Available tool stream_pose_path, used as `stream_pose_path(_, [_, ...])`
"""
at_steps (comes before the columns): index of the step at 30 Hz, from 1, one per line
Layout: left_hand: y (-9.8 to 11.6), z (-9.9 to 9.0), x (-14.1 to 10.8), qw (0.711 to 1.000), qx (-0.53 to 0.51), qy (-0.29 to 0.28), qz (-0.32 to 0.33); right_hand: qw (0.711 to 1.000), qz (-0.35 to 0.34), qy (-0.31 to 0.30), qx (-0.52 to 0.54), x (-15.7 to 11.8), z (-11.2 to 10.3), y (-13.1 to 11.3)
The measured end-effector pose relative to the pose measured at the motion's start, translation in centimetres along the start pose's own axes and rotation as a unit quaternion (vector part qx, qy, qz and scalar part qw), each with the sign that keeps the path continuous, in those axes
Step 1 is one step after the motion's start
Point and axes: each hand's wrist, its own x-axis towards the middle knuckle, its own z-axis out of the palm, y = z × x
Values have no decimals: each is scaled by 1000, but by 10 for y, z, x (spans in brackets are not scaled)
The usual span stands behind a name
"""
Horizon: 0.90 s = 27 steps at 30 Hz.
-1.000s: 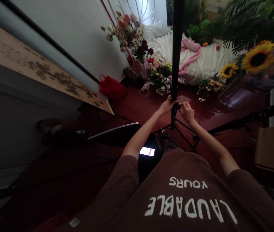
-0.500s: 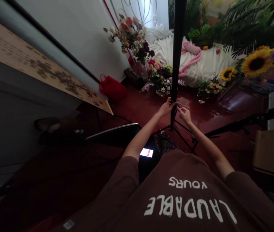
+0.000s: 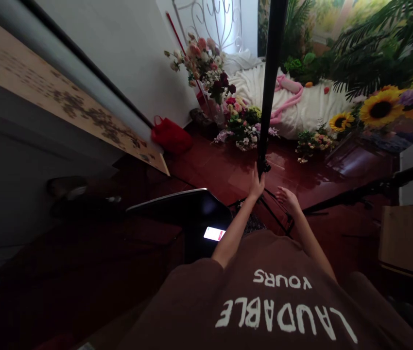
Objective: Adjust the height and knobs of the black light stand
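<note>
Right hand (image 3: 288,200) has come off the black tripod stand (image 3: 269,87), half open, apparently empty, just right of it. Left hand (image 3: 256,183), now lower, wraps the stand, which rises from red floor (image 3: 210,163).

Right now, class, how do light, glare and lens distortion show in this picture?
Head view: bright glow behind the metal scrollwork, lower left sunk in shadow; glossy reflections on the red floor; phone screen glaring white; black pole widening towards the top edge.
</note>
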Motion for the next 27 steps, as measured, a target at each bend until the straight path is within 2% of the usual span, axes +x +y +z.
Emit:
stream_pose_path(2, [-17,7,-32,994,0,-77,-73,994,76,58,60,-17,-28,20])
stream_pose_path(5, [-39,21,-80,965,44,-202,-159,982,116,121,86,-42,-71,43])
stream_pose_path(7, [-45,34,-103,946,57,-266,-178,973,116,171,105,-59,-97,53])
stream_pose_path(10, [-38,59,-116,927,63,-342,-141,963,88,226,120,-81,-124,58])
stream_pose_path(14, [0,104,-99,922,11,-386,-27,959,23,267,90,-100,-144,55])
stream_pose_path(17, [46,144,-83,907,-79,-405,77,951,-31,302,55,-109,-155,44])
stream_pose_path(21, [113,191,-74,890,-176,-375,192,936,-124,329,-29,-117,-171,14])
stream_pose_path(24, [144,214,-75,896,-166,-348,218,922,-183,333,-80,-117,-189,-17])
stream_pose_path(27, [153,225,-76,909,-139,-329,216,920,-213,307,-120,-111,-209,-47])
